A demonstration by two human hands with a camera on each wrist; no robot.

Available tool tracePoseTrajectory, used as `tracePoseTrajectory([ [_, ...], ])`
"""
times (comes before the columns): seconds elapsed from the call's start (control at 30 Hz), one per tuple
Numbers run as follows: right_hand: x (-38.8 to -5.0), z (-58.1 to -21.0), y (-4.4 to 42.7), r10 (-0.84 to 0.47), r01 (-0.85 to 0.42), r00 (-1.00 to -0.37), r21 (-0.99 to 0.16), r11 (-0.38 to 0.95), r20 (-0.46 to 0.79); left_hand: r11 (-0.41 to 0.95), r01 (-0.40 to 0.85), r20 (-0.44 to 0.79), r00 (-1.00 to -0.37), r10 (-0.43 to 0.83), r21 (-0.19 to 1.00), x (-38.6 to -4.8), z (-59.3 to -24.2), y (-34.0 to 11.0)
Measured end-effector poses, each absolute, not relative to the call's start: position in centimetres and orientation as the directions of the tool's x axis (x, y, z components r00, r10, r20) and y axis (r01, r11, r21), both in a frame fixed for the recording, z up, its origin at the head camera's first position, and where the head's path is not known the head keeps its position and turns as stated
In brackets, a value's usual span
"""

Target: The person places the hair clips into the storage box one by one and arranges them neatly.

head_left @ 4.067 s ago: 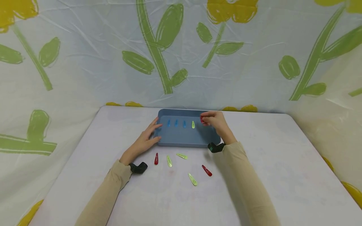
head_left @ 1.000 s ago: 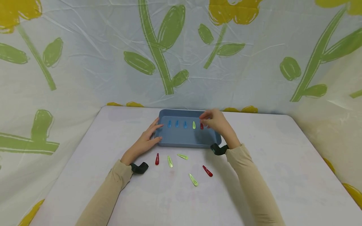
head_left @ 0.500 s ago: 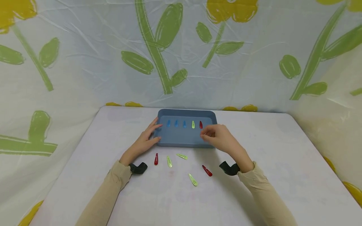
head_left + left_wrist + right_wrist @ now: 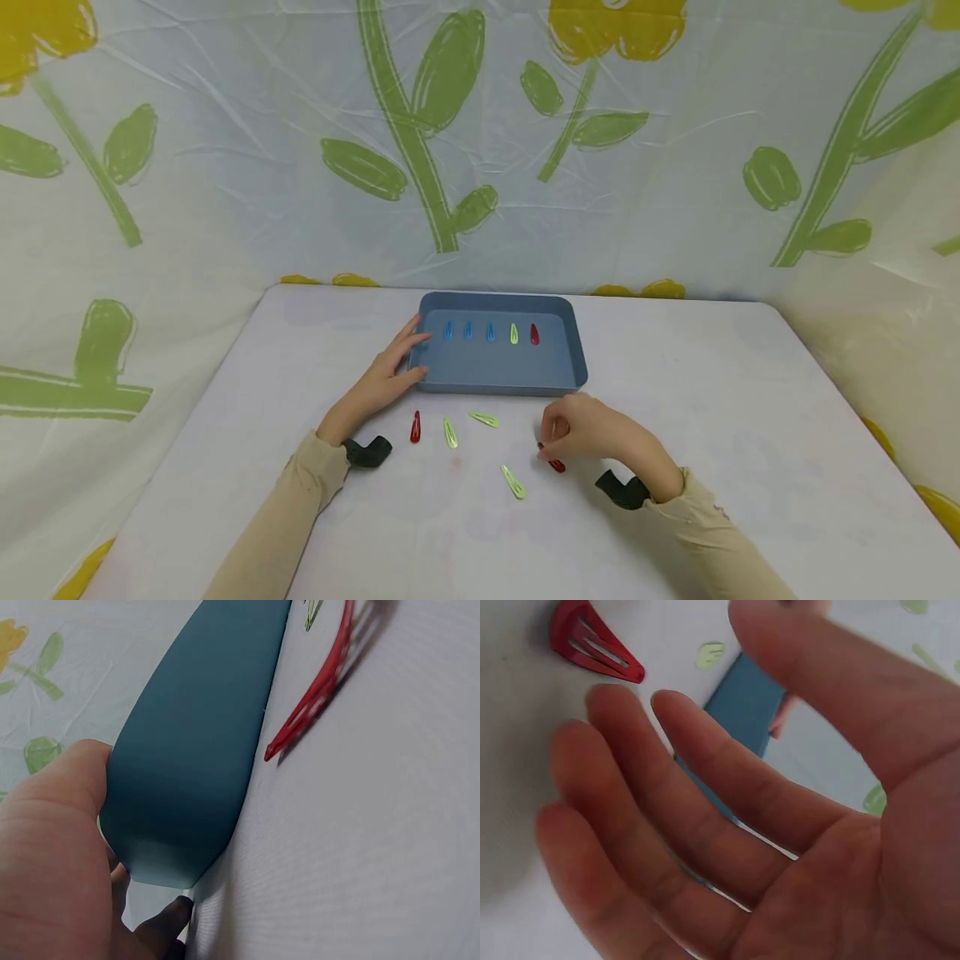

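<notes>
My left hand (image 4: 382,379) rests at the left end of a blue-grey tray (image 4: 487,367), its spread fingers touching the wall. In the tray lies a row of snap hair clips: several blue and coloured ones, with a blue hair clip (image 4: 468,331), a light green hair clip (image 4: 513,333) and a red hair clip (image 4: 535,333) among them. Over the table, my right hand (image 4: 588,429) hovers above another red hair clip (image 4: 557,466), partly hidden in the head view. The right wrist view shows this red clip (image 4: 592,645) just beyond the loosely bent fingers, thumb apart.
In front of the tray lie a red hair clip (image 4: 416,427) and light green hair clips, one (image 4: 450,433) beside it, one (image 4: 483,419) nearer the tray, one (image 4: 513,482) closer to me. A flowered sheet (image 4: 262,167) hangs behind the white table (image 4: 712,375).
The right hand put a red hair clip down at the right end of the row, let go, and moved back toward me to the red clip on the table. The left hand stayed.
</notes>
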State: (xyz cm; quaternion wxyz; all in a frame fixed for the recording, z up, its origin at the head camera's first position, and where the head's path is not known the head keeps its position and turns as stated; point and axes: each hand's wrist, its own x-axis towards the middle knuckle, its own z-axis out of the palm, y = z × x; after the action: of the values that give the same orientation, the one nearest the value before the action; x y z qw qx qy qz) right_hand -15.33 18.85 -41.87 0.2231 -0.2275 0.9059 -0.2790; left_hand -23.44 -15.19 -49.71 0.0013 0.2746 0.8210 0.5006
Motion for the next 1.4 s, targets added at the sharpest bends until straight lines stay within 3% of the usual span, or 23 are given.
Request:
tracePoseTrajectory([
  [0.3,-15.0,-42.9,18.3,-0.514,-0.270,-0.798,-0.577,0.771,-0.314,0.348,0.455,0.275,-0.845,0.459,0.820,-24.5,-51.1,-15.4],
  [0.93,-15.2,-43.6,18.2,-0.539,-0.188,-0.760,-0.671,0.717,-0.363,0.337,0.464,0.291,-0.843,0.453,0.819,-23.9,-51.2,-15.3],
  [1.4,-15.6,-43.5,18.3,-0.616,-0.278,-0.714,-0.671,0.687,-0.334,0.337,0.458,0.283,-0.844,0.456,0.823,-24.3,-51.2,-15.7],
])
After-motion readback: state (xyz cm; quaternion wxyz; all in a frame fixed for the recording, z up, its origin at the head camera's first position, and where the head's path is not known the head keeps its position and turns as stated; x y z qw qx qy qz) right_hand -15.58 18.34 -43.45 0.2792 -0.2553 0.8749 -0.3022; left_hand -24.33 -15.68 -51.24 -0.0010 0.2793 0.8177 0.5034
